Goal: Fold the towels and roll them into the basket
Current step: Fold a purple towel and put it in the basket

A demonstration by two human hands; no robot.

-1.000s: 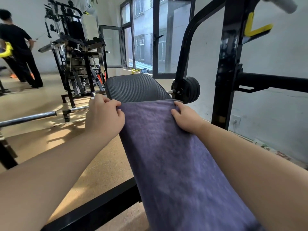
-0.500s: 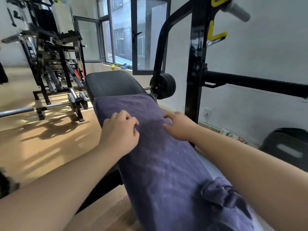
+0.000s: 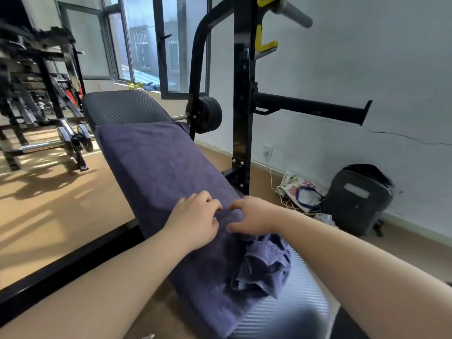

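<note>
A purple towel (image 3: 159, 167) lies flat along the sloping black bench pad (image 3: 122, 106). Its near right end is bunched into a crumpled heap (image 3: 264, 265). My left hand (image 3: 195, 218) rests on the middle of the towel with its fingers loosely bent and their tips on the cloth. My right hand (image 3: 252, 214) lies just to its right, near the towel's right edge, thumb and fingertips touching the cloth. The two hands almost meet. No cloth is lifted between the fingers. No basket shows in the head view.
A black rack upright (image 3: 242, 94) with a side bar stands right of the bench. A dark backpack (image 3: 354, 199) and a printed bag (image 3: 298, 192) sit on the floor by the wall. A barbell (image 3: 49, 145) and gym machines stand at the left.
Both hands have slid from the towel's far end down to its middle and drawn close together. The view has tilted down and right, bringing the crumpled end into sight.
</note>
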